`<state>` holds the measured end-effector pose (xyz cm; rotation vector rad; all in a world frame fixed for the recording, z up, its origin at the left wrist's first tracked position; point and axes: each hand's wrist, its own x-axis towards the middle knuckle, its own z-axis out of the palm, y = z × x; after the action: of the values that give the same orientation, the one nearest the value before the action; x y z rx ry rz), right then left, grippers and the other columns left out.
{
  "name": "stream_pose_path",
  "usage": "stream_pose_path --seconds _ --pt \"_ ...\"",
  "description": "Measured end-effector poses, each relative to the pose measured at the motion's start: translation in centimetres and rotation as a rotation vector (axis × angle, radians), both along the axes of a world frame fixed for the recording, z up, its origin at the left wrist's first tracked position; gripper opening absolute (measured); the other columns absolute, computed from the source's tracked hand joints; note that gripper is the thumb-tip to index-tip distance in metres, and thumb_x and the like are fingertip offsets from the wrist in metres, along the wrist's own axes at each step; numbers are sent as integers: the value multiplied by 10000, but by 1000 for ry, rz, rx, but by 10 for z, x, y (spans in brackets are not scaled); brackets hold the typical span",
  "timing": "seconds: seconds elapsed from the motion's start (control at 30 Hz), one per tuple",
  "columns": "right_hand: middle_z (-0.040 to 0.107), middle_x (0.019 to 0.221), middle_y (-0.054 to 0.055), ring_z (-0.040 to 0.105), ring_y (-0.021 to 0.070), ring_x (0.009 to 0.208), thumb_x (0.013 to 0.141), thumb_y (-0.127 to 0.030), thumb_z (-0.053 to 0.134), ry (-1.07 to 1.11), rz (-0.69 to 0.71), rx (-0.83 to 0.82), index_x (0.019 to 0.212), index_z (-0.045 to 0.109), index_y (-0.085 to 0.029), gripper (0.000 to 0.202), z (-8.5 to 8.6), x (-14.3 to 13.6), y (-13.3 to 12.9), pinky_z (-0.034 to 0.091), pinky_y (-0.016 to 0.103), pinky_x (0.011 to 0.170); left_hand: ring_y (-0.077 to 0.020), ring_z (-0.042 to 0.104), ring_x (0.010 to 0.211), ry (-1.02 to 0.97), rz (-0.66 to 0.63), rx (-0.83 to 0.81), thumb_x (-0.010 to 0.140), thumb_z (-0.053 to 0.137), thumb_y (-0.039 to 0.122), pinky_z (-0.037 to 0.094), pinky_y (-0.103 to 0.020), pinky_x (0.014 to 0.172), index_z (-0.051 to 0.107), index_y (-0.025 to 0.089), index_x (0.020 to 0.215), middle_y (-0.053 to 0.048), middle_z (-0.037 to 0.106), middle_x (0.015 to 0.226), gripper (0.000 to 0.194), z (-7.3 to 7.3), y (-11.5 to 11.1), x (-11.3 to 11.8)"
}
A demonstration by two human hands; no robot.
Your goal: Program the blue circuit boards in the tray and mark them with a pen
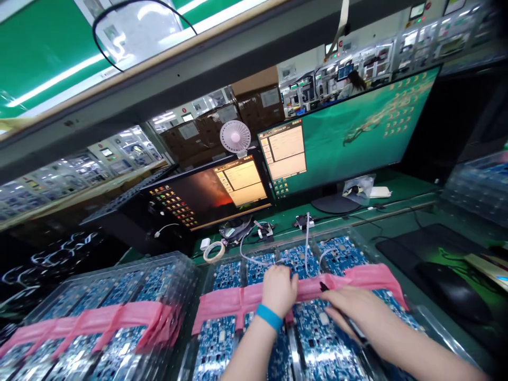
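Note:
My left hand, with a blue wristband, is curled down over the upper boards and the pink strip. Its fingertips are hidden, so what they grip cannot be made out. My right hand is closed around a slim black pen-like tool, its dark tip pointing at the pink strip. Beneath both hands lies a clear plastic tray of blue circuit boards. A pink strip crosses the boards. Thin white cables run from small adapters onto the upper boards.
At left, stacked clear trays hold more boards under pink strips. Behind stand two monitors, a small fan and a tape roll. A mouse lies at right. A shelf spans overhead. A person is far back.

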<state>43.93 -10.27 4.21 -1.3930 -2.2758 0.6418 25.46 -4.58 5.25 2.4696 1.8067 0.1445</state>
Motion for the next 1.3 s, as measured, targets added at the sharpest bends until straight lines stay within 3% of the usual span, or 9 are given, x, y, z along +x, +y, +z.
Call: stream_pose_path --seconds 0.07,0.17,0.27,0.4,0.53,0.97,1.3 --pt "596 892 90 544 272 824 769 -212 378 -126 93 31 981 566 -235 284 -5 -13 12 437 432 711 -229 505 862 58 19 -10 805 370 296 356 -361 792 583 108 793 -112 580 843 284 -6 20 0" --pt "543 1033 134 483 293 963 724 -202 447 -191 160 67 1071 513 -161 355 -15 -24 23 377 446 827 -219 538 811 124 34 -43 800 376 318 382 -343 751 586 109 808 -115 590 835 297 -14 38 5" --pt "460 1172 155 384 300 1101 723 -219 455 -175 155 58 1161 448 -141 445 -27 -25 26 280 453 933 -214 560 778 165 63 -67 793 383 354 399 -324 716 580 120 836 -108 601 822 309 -22 45 9" --pt "401 1240 161 342 300 1144 718 -228 451 -158 165 -2 1206 407 -139 498 -36 -22 27 240 459 960 -215 577 765 182 145 -73 793 373 385 416 -326 688 535 151 986 -85 615 821 344 -32 51 9" --pt "399 1242 167 338 295 1149 711 -232 453 -155 161 -45 1210 407 -135 511 -36 -20 29 234 454 964 -219 586 745 201 194 -93 796 353 393 427 -329 674 588 174 831 -67 622 774 323 -38 58 13" --pt "381 1263 154 345 286 1149 697 -234 468 -156 147 -58 1229 397 -149 543 -40 -19 29 268 428 952 -236 583 771 191 204 -70 816 335 287 436 -329 655 589 122 841 -127 610 799 304 -45 65 22" --pt "406 1247 138 361 270 1137 696 -228 473 -128 141 -90 1235 395 -167 549 -43 -19 29 270 430 943 -188 581 716 56 202 -38 840 312 331 397 -269 620 551 155 806 -73 609 754 298 -40 67 10"
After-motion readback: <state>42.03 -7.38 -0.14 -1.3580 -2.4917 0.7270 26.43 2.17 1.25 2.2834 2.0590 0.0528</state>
